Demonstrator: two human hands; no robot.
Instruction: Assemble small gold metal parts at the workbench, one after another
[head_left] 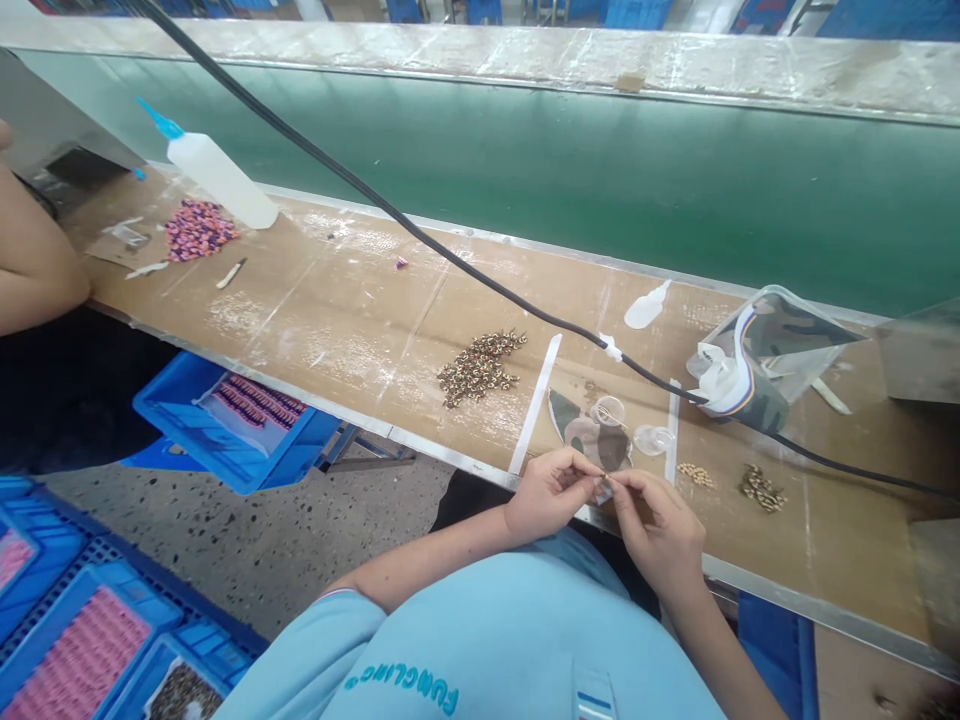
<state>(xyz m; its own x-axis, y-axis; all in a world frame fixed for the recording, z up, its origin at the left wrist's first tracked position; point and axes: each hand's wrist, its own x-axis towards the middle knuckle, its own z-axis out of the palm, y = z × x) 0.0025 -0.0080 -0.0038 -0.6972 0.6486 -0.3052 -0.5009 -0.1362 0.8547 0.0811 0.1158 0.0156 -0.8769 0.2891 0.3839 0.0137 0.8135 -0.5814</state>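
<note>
Containers: a clear bag (780, 350) lies toward the right end of the tabletop (337, 310), mouth open, holding a roll of striped and patterned material. Two small clear cups (651, 438) stand just beyond my hands; their contents cannot be made out. A white squeeze bottle (217, 175) with a blue tip lies tilted at the far left end, beside a heap of pink beads (196, 228). Below the tabletop's near edge, a blue bin (225, 420) holds rows of pink and dark pieces; more blue trays (82, 640) with pink pieces sit on the floor at lower left.

Item in hand: a small part (604, 482), too small to describe, sits at the near edge of the tabletop, pinched between both hands. My left hand (551, 490) has its grip closed on it with thumb and forefinger; my right hand (660, 525) meets it from the other side, fingertips likewise pressed on the part.

Surroundings: a pile of brown beads (480, 368) lies left of my hands, two smaller piles (761, 488) to the right. A black cable (450, 265) crosses the tabletop diagonally. Bare surface runs between the brown and pink beads. Another person's arm (34, 260) rests at the left end. A green belt (600, 180) borders the far edge.
</note>
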